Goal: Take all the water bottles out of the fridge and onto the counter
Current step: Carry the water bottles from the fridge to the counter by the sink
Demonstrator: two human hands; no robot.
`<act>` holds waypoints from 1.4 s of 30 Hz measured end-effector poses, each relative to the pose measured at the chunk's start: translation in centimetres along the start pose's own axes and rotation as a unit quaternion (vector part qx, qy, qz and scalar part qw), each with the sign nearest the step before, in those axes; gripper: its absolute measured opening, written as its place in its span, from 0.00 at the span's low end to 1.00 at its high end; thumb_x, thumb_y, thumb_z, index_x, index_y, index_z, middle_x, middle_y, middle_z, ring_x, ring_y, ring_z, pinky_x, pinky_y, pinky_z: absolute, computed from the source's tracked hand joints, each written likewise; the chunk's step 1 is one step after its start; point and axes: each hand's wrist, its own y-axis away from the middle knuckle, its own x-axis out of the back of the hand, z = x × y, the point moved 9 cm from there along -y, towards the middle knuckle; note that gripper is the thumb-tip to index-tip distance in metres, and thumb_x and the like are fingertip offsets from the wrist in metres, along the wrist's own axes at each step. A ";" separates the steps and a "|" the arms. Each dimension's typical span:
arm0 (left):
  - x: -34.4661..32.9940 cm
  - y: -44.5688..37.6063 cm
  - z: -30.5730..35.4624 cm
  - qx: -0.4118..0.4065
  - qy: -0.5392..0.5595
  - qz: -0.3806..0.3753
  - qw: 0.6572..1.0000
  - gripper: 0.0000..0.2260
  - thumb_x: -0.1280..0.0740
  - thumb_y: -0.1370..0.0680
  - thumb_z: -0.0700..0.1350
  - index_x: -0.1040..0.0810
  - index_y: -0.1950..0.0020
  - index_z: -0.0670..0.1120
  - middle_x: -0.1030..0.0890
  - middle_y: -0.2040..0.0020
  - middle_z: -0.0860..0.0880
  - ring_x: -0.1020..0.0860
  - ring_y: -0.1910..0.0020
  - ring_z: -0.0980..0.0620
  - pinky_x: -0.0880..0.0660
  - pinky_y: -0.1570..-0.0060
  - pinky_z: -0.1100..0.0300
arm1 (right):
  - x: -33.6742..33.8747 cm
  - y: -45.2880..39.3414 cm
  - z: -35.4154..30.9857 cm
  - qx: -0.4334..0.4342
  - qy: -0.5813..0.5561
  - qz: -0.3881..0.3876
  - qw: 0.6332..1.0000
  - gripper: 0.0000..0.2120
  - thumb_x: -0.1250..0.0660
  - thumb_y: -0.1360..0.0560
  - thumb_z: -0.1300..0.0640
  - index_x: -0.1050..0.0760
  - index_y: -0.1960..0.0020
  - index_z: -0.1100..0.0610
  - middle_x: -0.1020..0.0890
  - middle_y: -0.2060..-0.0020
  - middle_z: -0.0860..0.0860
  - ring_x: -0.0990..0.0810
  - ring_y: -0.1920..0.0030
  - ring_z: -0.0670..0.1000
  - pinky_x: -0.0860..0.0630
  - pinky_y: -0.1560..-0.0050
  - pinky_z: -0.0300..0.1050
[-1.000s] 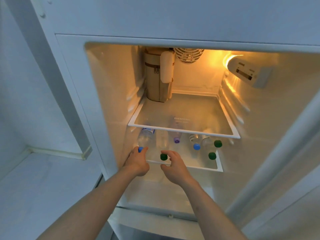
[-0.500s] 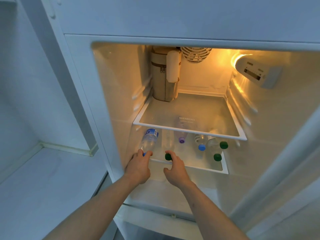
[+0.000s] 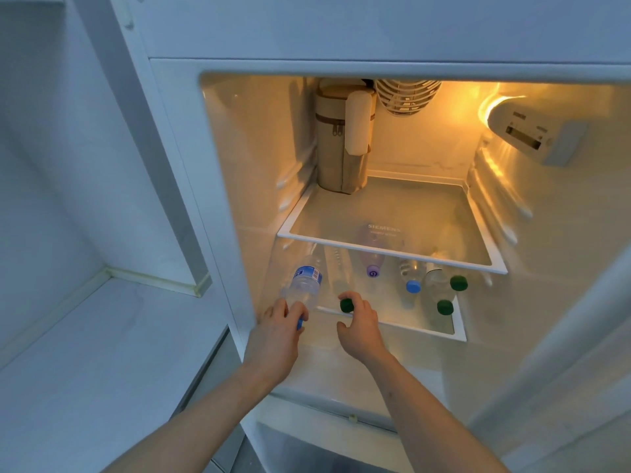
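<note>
Several clear water bottles lie on their sides on the lower fridge shelf [image 3: 459,332], caps toward me. My left hand [image 3: 278,331] grips the neck of the blue-labelled bottle [image 3: 304,285], whose blue cap peeks out under my fingers; the bottle is tilted and drawn partly past the shelf edge. My right hand [image 3: 360,324] curls round the green-capped bottle [image 3: 341,278] at its cap. Farther right lie a purple-capped bottle [image 3: 373,269], a blue-capped bottle [image 3: 412,283] and two green-capped bottles [image 3: 444,303].
The upper glass shelf [image 3: 386,249] overhangs the bottles and carries a tan zippered bag [image 3: 338,148] at its back left. A white counter [image 3: 102,353] runs to the left of the fridge, beside its side wall. The fridge door frame [image 3: 546,353] stands at right.
My left hand has closed on the blue-labelled bottle's neck and drawn it out toward me, tilting it. My right hand has settled on the green cap. The view has shifted slightly.
</note>
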 end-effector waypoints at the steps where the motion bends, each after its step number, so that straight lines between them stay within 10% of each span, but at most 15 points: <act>1: 0.9 0.5 0.0 -0.001 0.019 0.018 1.000 0.07 0.35 0.17 0.48 0.31 0.42 0.56 0.30 0.45 0.54 0.27 0.55 0.50 0.32 0.67 0.58 | 0.0 0.0 0.0 0.003 -0.002 0.002 1.000 0.26 0.30 0.23 0.66 0.33 0.36 0.42 0.27 0.39 0.46 0.31 0.37 0.51 0.28 0.34 0.47; 10: 9.9 4.9 -2.0 0.056 0.123 0.105 0.985 0.06 0.34 0.18 0.51 0.30 0.45 0.61 0.26 0.49 0.62 0.23 0.60 0.56 0.28 0.64 0.62 | 0.4 -0.1 -0.6 -0.005 0.000 0.037 0.999 0.19 0.26 0.22 0.61 0.32 0.41 0.45 0.25 0.43 0.49 0.29 0.39 0.54 0.26 0.35 0.51; 21: 8.8 15.1 -8.0 0.137 0.141 0.002 0.980 0.07 0.33 0.21 0.60 0.27 0.53 0.58 0.24 0.58 0.66 0.25 0.61 0.60 0.35 0.66 0.66 | 1.9 5.9 -4.9 0.022 -0.030 0.079 0.996 0.05 0.33 0.18 0.56 0.27 0.44 0.48 0.25 0.46 0.52 0.22 0.51 0.56 0.28 0.51 0.46; 28: 8.4 22.0 -12.3 0.197 0.175 -0.027 0.964 0.06 0.31 0.22 0.59 0.27 0.52 0.60 0.21 0.62 0.58 0.24 0.65 0.58 0.30 0.67 0.65 | 4.6 11.1 -10.9 0.083 -0.043 0.098 0.991 0.08 0.35 0.20 0.52 0.27 0.46 0.39 0.25 0.49 0.45 0.21 0.50 0.53 0.16 0.52 0.62; 35: 10.0 27.2 -14.5 0.231 0.194 -0.029 0.953 0.05 0.30 0.22 0.54 0.26 0.52 0.59 0.22 0.61 0.64 0.25 0.64 0.61 0.35 0.67 0.67 | 0.7 17.0 -14.7 0.062 0.008 -0.050 0.997 0.04 0.34 0.19 0.53 0.24 0.52 0.46 0.18 0.58 0.50 0.16 0.69 0.50 0.15 0.58 0.58; 42: 11.2 33.4 -17.3 0.303 0.191 -0.017 0.933 0.06 0.31 0.23 0.57 0.27 0.52 0.60 0.24 0.58 0.70 0.26 0.62 0.64 0.34 0.65 0.65 | -9.4 23.1 -16.6 0.089 0.059 -0.259 0.960 0.03 0.32 0.19 0.51 0.21 0.51 0.48 0.16 0.59 0.49 0.15 0.68 0.48 0.15 0.56 0.58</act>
